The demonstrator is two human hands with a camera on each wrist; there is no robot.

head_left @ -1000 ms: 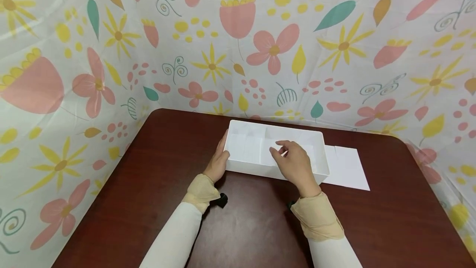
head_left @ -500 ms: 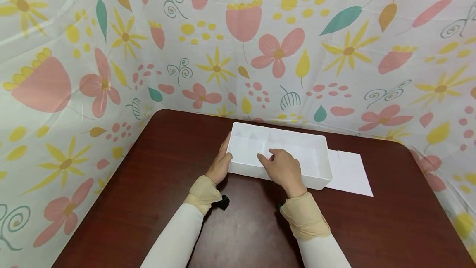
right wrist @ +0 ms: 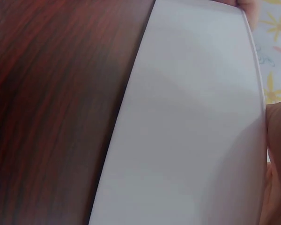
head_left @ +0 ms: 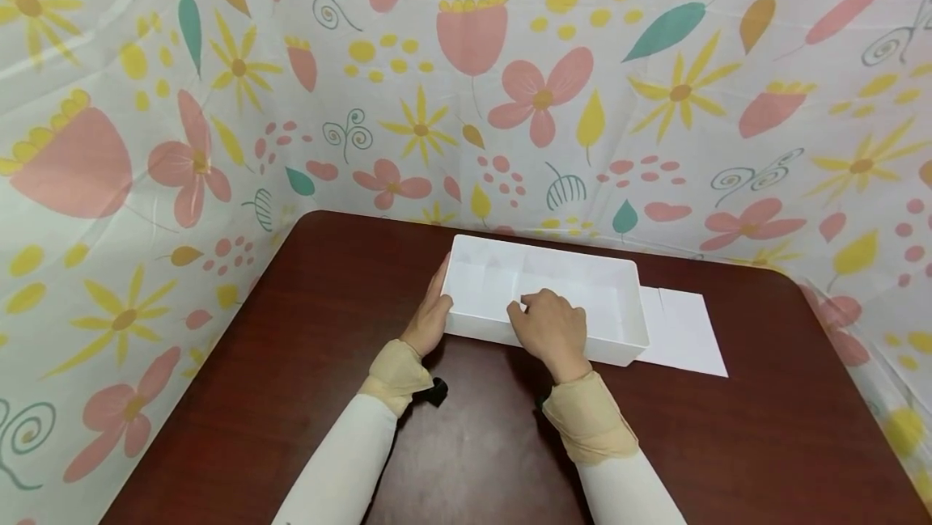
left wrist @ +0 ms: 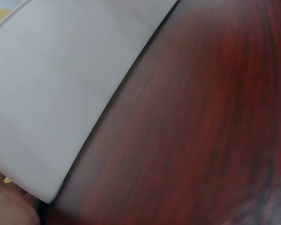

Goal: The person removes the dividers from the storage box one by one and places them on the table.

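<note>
A white rectangular box [head_left: 612,349], open at the top, lies lengthwise near the table's back edge. A thin white divider [head_left: 518,276] crosses its inside left of the middle. My left hand [head_left: 429,319] grips the left end, fingers along the end wall and thumb at the front corner. My right hand [head_left: 553,331] reaches over the front wall, its thumb and curled forefinger pinching at the divider's near end; the fingertips are partly hidden. Both wrist views show the box's front wall [left wrist: 61,89], with the right hand's edge at the rim in the right wrist view.
A flat white sheet [head_left: 688,335] lies on the table right of the box, partly tucked behind or beneath it. The dark reddish-brown table [head_left: 306,306] meets a flower-printed curtain [head_left: 415,64] at the back and left. A black strap [head_left: 431,392] hangs below the left wrist.
My right hand has moved left from above the right compartment to the divider, and its thumb and forefinger have drawn together. The left hand keeps its place on the box's end.
</note>
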